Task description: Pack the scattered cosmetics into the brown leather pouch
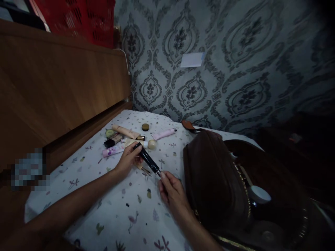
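Note:
A slim, glossy black cosmetic tube (149,159) with a silvery end slants between my two hands. My left hand (128,158) is closed around its upper end, and the fingers of my right hand (171,190) pinch the silvery lower end. Under and beyond my left hand lie a peach tube (125,131), a white-and-purple tube (113,151), a black-capped bottle (113,140) and a small round jar (145,127). A pink tube (164,134) rests farther right. Close to my right hand stands an open brown leather bag (206,174).
A patterned white cloth (110,209) covers the surface. Inside the bag shows a white rounded object (259,194). An orange-brown item (187,124) lies behind the bag, against the wall. Wooden furniture (65,83) with a red basket (83,21) borders the left.

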Motion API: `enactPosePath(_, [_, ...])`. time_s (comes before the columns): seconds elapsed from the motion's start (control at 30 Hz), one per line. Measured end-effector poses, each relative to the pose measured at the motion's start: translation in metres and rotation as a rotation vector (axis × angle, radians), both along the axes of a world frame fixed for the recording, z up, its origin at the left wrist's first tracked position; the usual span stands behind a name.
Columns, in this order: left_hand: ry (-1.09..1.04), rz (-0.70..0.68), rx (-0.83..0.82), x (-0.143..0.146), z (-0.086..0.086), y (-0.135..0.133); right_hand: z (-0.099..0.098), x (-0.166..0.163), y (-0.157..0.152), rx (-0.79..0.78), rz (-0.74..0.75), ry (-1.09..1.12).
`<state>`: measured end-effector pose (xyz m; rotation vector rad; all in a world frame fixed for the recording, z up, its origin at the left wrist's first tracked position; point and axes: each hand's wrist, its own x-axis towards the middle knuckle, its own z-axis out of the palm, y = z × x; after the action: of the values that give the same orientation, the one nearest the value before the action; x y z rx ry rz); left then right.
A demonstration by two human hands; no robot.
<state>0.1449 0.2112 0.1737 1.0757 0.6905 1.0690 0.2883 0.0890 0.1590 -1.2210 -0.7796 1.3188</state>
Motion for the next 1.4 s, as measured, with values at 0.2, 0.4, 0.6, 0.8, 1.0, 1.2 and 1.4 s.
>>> enactPosePath(0.2, [-0.022,-0.059,0.020,-0.002,-0.007,0.003,-0.006,-0.002,0.002,0.053,-0.042,0.039])
enactPosePath(0.4, [-0.034,-0.050,0.002,-0.001,-0.009,0.005,-0.012,0.000,0.002,0.072,-0.076,0.029])
enactPosePath(0.6, [-0.005,-0.051,0.002,-0.001,-0.007,0.002,-0.015,0.001,0.005,0.081,-0.104,-0.008])
enactPosePath(0.8, [0.030,-0.027,-0.015,0.000,-0.008,0.003,-0.015,-0.001,0.003,0.122,-0.138,-0.054])
enactPosePath(1.0, [0.003,-0.060,-0.040,0.000,-0.004,0.001,-0.012,0.000,0.001,0.122,-0.152,-0.071])
enactPosePath(1.2, [-0.014,-0.087,-0.041,0.000,-0.001,-0.001,-0.014,0.001,-0.001,0.095,-0.100,-0.105])
enactPosePath(1.4, [-0.059,-0.090,-0.053,0.000,-0.003,0.000,-0.013,0.001,-0.002,0.087,-0.076,-0.090])
